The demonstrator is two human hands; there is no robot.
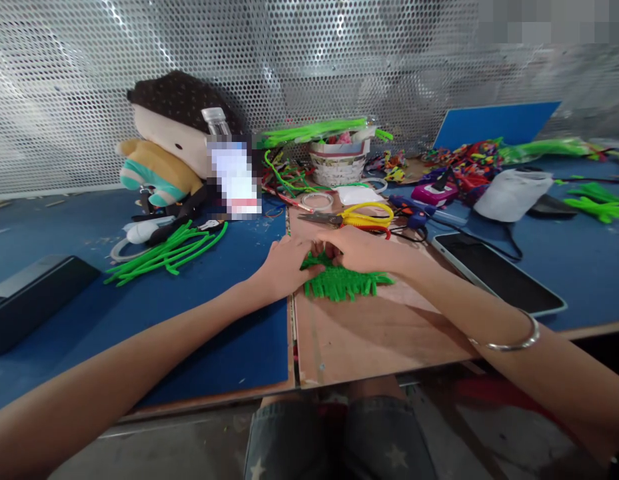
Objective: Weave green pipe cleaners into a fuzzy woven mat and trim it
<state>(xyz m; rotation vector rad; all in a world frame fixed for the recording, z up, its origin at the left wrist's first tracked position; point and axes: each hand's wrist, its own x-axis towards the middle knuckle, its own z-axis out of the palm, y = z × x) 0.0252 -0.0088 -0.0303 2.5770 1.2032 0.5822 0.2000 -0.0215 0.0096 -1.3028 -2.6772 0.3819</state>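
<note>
On the bare wooden part of the table lies a fringed piece made of green pipe cleaners [342,283], its short ends pointing toward me. My left hand [292,263] is at its upper left, the thumb bent over the green fuzz and the fingers curled. From the right, my right hand [352,250] reaches over the top edge, fingertips pinched down against the same piece close to the left hand. The exact spot the fingertips grip is partly hidden behind the knuckles. Just beyond both hands rest scissors [366,215] with yellow handles.
A phone [499,273] lies right of my right forearm. Loose green pipe cleaners [169,250] and a dark box [39,297] are on the left. Behind stand a plush doll [164,147], a bottle [216,121] and a white basket [338,165], before a perforated metal wall [309,67].
</note>
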